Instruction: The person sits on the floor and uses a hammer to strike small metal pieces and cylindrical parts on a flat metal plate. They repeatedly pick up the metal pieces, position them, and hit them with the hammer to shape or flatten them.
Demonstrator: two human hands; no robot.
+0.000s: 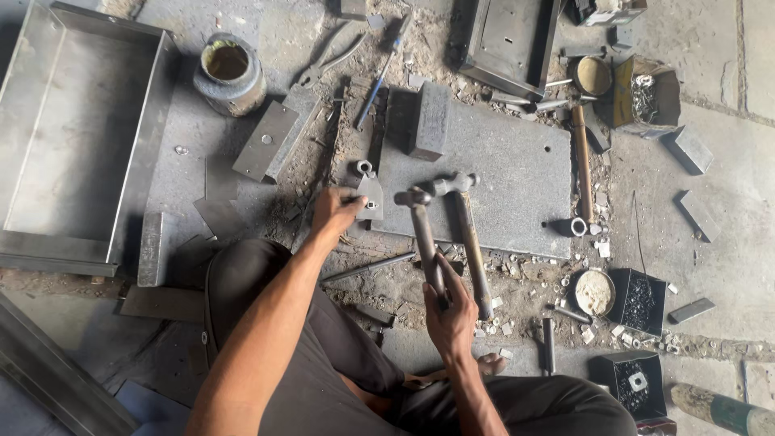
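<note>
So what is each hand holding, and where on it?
The right hand holds a hammer by the lower handle. The left hand pinches a small metal piece at its left edge.

A gritty concrete floor (726,202) carries everything. A thick steel plate (500,186) lies flat on it in the middle, with a dark metal block (428,119) and a hammer (468,234) resting on top. To one side lie a large metal tray (73,129), a dirty tin can (228,74) and pliers (327,58). Small open boxes of screws (638,300) sit on the other side.
</note>
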